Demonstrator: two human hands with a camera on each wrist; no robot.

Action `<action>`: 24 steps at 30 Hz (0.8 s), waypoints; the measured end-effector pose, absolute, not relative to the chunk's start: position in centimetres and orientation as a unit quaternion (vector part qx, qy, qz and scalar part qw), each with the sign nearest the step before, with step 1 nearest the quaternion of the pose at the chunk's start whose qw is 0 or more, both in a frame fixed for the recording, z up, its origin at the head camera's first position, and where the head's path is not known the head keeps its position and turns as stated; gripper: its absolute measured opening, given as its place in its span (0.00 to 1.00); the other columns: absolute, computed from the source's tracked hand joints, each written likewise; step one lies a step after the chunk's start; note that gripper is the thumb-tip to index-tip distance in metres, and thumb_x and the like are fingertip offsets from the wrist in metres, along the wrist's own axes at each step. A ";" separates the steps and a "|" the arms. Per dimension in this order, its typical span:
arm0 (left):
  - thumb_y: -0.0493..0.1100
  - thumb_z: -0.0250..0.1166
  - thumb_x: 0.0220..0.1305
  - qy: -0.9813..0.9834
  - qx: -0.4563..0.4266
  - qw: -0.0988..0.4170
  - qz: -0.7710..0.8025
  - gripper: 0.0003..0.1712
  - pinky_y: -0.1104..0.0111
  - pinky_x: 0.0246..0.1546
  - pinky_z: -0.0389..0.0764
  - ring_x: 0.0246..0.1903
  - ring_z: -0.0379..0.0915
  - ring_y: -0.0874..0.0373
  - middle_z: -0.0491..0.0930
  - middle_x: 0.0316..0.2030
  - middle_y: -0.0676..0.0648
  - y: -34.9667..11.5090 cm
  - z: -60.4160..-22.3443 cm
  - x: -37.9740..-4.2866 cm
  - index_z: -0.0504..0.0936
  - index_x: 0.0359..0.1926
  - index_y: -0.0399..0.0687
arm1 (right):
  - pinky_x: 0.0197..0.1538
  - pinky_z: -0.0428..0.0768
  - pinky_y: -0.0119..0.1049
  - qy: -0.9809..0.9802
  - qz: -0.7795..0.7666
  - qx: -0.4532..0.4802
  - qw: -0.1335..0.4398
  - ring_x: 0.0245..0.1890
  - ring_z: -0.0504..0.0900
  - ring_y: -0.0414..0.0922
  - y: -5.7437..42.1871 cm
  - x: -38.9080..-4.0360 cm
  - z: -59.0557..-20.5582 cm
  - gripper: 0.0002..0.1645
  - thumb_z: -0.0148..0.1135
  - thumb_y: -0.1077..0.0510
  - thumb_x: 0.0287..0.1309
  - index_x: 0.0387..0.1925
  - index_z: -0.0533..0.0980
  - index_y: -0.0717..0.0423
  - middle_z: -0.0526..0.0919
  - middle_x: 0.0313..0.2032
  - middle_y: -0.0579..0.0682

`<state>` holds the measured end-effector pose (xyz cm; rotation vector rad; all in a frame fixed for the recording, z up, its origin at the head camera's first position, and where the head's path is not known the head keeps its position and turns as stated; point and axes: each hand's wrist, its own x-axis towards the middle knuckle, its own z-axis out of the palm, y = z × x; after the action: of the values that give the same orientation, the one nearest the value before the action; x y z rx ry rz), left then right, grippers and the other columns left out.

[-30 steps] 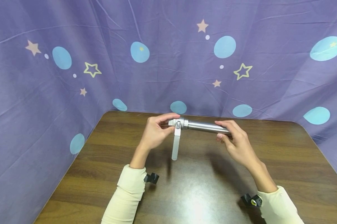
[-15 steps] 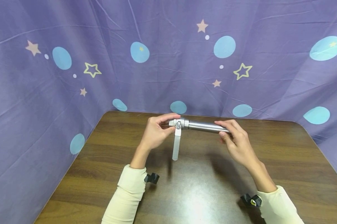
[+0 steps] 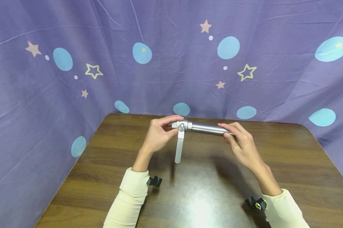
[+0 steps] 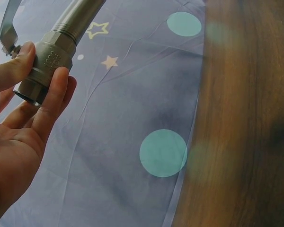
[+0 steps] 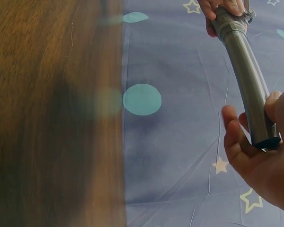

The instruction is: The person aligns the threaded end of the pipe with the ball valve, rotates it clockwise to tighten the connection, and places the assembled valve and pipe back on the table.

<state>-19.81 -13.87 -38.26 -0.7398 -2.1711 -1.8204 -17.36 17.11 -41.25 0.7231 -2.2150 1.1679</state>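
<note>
A metal ball valve [image 3: 185, 125] with a long flat lever [image 3: 179, 150] is joined to a smooth steel pipe [image 3: 207, 128], the two held level above the table. My left hand [image 3: 157, 134] grips the valve body between thumb and fingers; the left wrist view shows the valve's open outer end [image 4: 31, 93] near the palm. At the other end, my right hand [image 3: 242, 144] holds the pipe, thumb on the near side and fingers beyond. The pipe's dark end [image 5: 267, 143] shows by the right palm. In the head view the lever points toward me.
A brown wood-grain table [image 3: 103, 190] lies beneath both hands. Behind it and at the sides hangs a purple curtain [image 3: 165, 79] with stars and blue spots. Black wrist mounts [image 3: 154, 181] stick out from the pale sleeves [image 3: 126, 199].
The right thumb has shifted slightly along the pipe's near side, and its fingertips have gone out of sight below the pipe. The valve, pipe and left hand stay nearly still.
</note>
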 end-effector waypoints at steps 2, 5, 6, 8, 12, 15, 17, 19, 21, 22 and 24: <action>0.19 0.68 0.57 -0.736 -0.251 0.106 -0.619 0.23 0.64 0.55 0.90 0.53 0.86 0.53 0.88 0.57 0.33 -13.9 -38.2 -19.9 0.88 0.55 0.29 | 0.36 0.77 0.18 -0.818 0.436 0.269 0.262 0.33 0.80 0.32 17.0 -17.4 -41.2 0.24 0.62 0.72 0.69 0.63 0.83 0.56 0.84 0.44 0.51; 0.19 0.68 0.57 -0.735 -0.252 0.106 -0.621 0.23 0.62 0.54 0.91 0.49 0.86 0.62 0.88 0.57 0.33 -13.9 -38.2 -19.9 0.87 0.55 0.29 | 0.35 0.76 0.19 -0.815 0.447 0.267 0.254 0.34 0.77 0.33 17.0 -17.3 -41.2 0.27 0.64 0.73 0.68 0.66 0.81 0.56 0.83 0.51 0.53; 0.19 0.68 0.57 -0.734 -0.252 0.106 -0.621 0.23 0.61 0.54 0.91 0.48 0.86 0.64 0.88 0.57 0.33 -13.9 -38.2 -19.9 0.87 0.55 0.29 | 0.35 0.76 0.19 -0.815 0.449 0.266 0.252 0.36 0.77 0.33 17.0 -17.2 -41.2 0.28 0.65 0.73 0.67 0.66 0.80 0.56 0.82 0.53 0.54; 0.19 0.67 0.57 -0.733 -0.252 0.107 -0.623 0.23 0.62 0.53 0.91 0.46 0.86 0.66 0.88 0.56 0.32 -14.0 -38.2 -19.9 0.87 0.55 0.29 | 0.36 0.75 0.18 -0.816 0.447 0.265 0.253 0.41 0.75 0.33 17.0 -17.2 -41.2 0.30 0.69 0.73 0.64 0.67 0.79 0.58 0.81 0.58 0.55; 0.19 0.67 0.57 -0.731 -0.252 0.106 -0.625 0.23 0.65 0.52 0.91 0.45 0.86 0.67 0.88 0.55 0.32 -14.0 -38.3 -20.0 0.87 0.55 0.28 | 0.37 0.74 0.17 -0.819 0.443 0.264 0.251 0.46 0.74 0.35 17.0 -17.1 -41.2 0.33 0.72 0.73 0.60 0.67 0.78 0.59 0.78 0.62 0.58; 0.19 0.67 0.56 -0.731 -0.250 0.105 -0.626 0.24 0.66 0.51 0.92 0.45 0.86 0.66 0.88 0.56 0.32 -14.0 -38.3 -20.0 0.87 0.55 0.28 | 0.37 0.76 0.16 -0.820 0.444 0.263 0.249 0.46 0.74 0.36 17.0 -17.1 -41.2 0.34 0.72 0.76 0.59 0.66 0.77 0.60 0.77 0.62 0.59; 0.19 0.67 0.56 -0.733 -0.248 0.105 -0.625 0.24 0.66 0.50 0.92 0.45 0.86 0.66 0.88 0.56 0.32 -14.0 -38.2 -20.0 0.87 0.56 0.28 | 0.38 0.77 0.15 -0.820 0.444 0.261 0.250 0.47 0.75 0.36 16.9 -17.1 -41.2 0.34 0.71 0.78 0.58 0.66 0.77 0.60 0.77 0.62 0.59; 0.19 0.67 0.56 -0.735 -0.246 0.106 -0.623 0.24 0.67 0.50 0.92 0.44 0.86 0.66 0.88 0.56 0.32 -14.0 -38.2 -20.0 0.87 0.56 0.29 | 0.41 0.79 0.14 -0.820 0.445 0.257 0.251 0.49 0.76 0.36 16.9 -17.1 -41.2 0.35 0.71 0.79 0.56 0.65 0.77 0.61 0.77 0.62 0.60; 0.19 0.67 0.56 -0.737 -0.245 0.106 -0.621 0.24 0.68 0.50 0.92 0.44 0.86 0.66 0.88 0.55 0.32 -14.0 -38.3 -20.0 0.87 0.56 0.29 | 0.45 0.81 0.14 -0.819 0.448 0.254 0.253 0.52 0.76 0.36 16.8 -17.1 -41.2 0.36 0.72 0.80 0.54 0.65 0.77 0.62 0.76 0.62 0.61; 0.19 0.67 0.56 -0.738 -0.244 0.107 -0.620 0.25 0.68 0.49 0.92 0.43 0.86 0.66 0.88 0.55 0.32 -14.0 -38.3 -20.0 0.87 0.56 0.29 | 0.46 0.82 0.14 -0.818 0.451 0.253 0.254 0.53 0.76 0.36 16.8 -17.1 -41.2 0.36 0.73 0.80 0.53 0.65 0.77 0.62 0.76 0.62 0.62; 0.19 0.68 0.56 -0.738 -0.245 0.108 -0.619 0.24 0.70 0.48 0.91 0.43 0.86 0.67 0.88 0.55 0.32 -14.0 -38.3 -20.1 0.87 0.56 0.29 | 0.49 0.83 0.15 -0.814 0.455 0.252 0.258 0.55 0.76 0.35 16.8 -17.1 -41.2 0.37 0.74 0.79 0.52 0.64 0.77 0.63 0.76 0.62 0.62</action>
<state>-20.06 -13.97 -38.33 -0.7199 -2.1721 -1.8230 -17.10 16.77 -41.20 0.6832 -2.2074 1.2327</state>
